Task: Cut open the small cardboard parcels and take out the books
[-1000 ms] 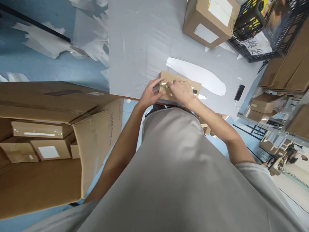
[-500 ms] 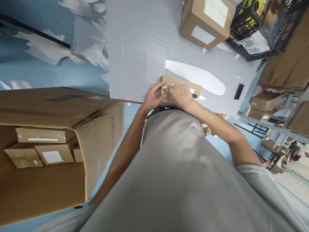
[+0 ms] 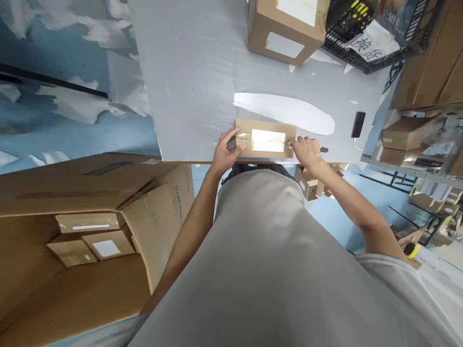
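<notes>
On the grey tabletop near its front edge lies a small flat cardboard box with a white label and clear tape on its top. My left hand grips the box's left end, with thumb and fingers on either side of the corner. At the right end, my right hand is closed around a slim tool that looks like a box cutter. Its dark end sticks out to the right of the hand; its tip meets the box's right edge and is hard to make out.
Behind the box lies a long white paper piece. Farther back stand a larger labelled carton and a black plastic crate. A phone with a cable lies right. Below left, a big open carton holds several small boxes.
My right hand has slid with the tool from the box's left part to its right end, uncovering the label. My left hand still holds the left end. The view has shifted slightly.
</notes>
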`<state>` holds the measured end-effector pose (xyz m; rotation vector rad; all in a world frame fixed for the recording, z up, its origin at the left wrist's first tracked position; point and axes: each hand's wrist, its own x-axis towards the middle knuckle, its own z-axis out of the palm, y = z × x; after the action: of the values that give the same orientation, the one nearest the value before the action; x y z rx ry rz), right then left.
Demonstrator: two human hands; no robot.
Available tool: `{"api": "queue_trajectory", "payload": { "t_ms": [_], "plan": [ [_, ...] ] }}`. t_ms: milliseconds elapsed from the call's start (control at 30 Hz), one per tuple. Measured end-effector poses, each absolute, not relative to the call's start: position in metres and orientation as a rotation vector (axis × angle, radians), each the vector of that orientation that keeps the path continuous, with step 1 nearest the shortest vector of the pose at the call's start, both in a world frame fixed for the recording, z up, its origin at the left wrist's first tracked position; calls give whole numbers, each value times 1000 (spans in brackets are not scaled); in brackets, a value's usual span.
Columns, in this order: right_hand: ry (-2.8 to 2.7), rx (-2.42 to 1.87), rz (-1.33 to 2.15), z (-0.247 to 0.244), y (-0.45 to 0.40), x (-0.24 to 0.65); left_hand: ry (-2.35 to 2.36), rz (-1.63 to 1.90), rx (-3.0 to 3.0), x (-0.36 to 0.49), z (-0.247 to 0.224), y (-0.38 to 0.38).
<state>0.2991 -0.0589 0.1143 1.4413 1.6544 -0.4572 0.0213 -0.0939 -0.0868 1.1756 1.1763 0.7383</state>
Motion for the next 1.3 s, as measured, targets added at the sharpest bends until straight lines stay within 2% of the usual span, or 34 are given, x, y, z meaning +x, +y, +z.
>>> {"api": "queue_trajectory", "payload": {
  "t_ms": [200,533,833,1067,1200,1300],
  "plan": [
    [1735,1477,-539,108,-67,314,1354,734,1414,38,-71,-97],
    [1847,1494,-629,88,-61,355,1945,833,1613,157,-74,-90],
    [1816,1486,-749,90,-90,513,1864,743,1495,266,-60,-102],
    [1775,1525,-850,96,-115,615,1946,443,1469,333,-44,-107],
    [1686,1795,-777,86,-125,688,2007,453,1452,336,-44,-103],
    [1578,2101,-713,55,-125,746,2071,498,1422,337,-48,-103]
  ]
}}
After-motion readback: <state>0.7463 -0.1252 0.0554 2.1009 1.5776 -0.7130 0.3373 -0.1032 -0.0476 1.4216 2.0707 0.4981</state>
